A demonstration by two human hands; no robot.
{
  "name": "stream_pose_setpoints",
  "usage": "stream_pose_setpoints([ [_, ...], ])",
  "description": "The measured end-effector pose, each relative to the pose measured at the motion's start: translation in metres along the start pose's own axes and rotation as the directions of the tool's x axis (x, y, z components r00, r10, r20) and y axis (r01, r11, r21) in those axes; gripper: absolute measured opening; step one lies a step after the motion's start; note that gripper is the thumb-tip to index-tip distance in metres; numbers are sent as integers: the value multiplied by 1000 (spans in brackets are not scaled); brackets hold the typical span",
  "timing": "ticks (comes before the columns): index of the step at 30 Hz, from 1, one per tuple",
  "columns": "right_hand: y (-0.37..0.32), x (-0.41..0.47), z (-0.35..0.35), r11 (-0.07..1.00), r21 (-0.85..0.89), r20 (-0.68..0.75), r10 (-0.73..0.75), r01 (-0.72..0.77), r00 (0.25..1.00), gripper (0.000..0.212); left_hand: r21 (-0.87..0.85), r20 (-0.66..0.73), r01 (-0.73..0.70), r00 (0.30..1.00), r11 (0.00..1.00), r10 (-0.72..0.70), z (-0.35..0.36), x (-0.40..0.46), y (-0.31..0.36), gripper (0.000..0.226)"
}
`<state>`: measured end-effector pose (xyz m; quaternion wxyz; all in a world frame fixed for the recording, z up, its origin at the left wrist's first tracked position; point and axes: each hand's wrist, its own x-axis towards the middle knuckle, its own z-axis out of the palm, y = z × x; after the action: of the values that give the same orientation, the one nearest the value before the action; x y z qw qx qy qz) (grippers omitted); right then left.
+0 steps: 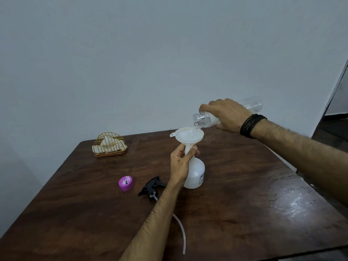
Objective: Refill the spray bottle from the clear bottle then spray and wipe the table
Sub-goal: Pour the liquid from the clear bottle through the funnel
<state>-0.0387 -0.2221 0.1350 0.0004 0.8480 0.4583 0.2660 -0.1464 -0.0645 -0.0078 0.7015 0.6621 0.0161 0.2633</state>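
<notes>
Left hand (181, 162) grips neck of white translucent spray bottle (194, 176), upright on worktop (235, 204), white funnel (187, 135) in it. Right hand (228, 114) holds tilted clear bottle (204, 119), mouth over funnel.

Look to the far left of the table and you find a gold wire holder (110, 143) with an arched top, standing on a brown base and stuffed with crumpled white napkins (107, 145). Nearer you, left of centre, a purple cap (126, 183) lies alone on the dark wood — well apart from the holder. Behind it all you see a plain pale grey wall (131, 53), and at the far right edge a dark opening (337, 102) — a doorway, perhaps.
</notes>
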Motion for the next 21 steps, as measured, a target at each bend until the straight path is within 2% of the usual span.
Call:
stream_pose_setpoints([
  [21, 4, 5, 0, 997, -68, -26, -37, 35, 999, 51, 3, -9, -5, 1000, 1000, 5, 1, 0, 0, 10],
])
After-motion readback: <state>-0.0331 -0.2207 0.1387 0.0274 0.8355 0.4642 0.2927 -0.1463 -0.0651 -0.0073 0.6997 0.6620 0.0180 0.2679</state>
